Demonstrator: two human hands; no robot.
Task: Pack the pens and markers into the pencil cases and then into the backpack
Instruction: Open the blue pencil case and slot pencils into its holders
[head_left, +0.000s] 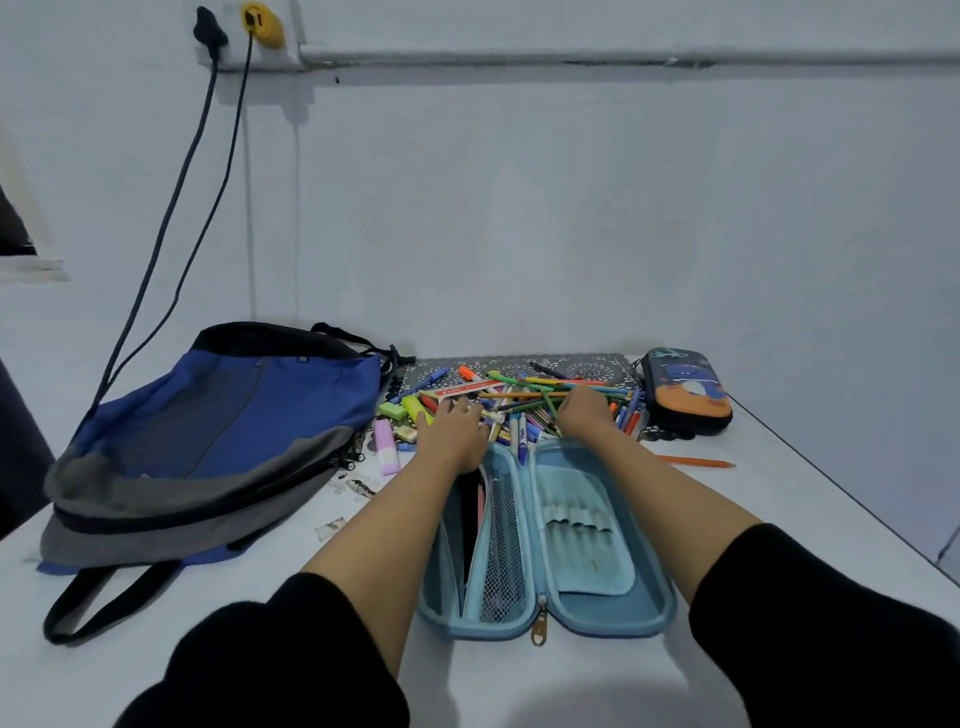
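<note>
We look down on a white table (805, 483) against a pale wall. The open light-blue pencil case (587, 525) lies flat between the forearms, with the pile of pens and markers (519, 392) just beyond it. The left hand (454, 428) rests on the pile with its fingers stretched out. The right hand (584, 413) digs into the pile, and we cannot tell whether it grips anything. The blue backpack (223, 431) lies to the left and a dark pencil case (685, 392) to the right.

Cloth backpack (218, 431), mesh-lined pencil case (545, 545)

Fingertips of the left hand (453, 434) and right hand (584, 413) lie hidden among the pens (524, 395); neither grip is readable. Black sleeves (270, 665) run off the lower edge.
</note>
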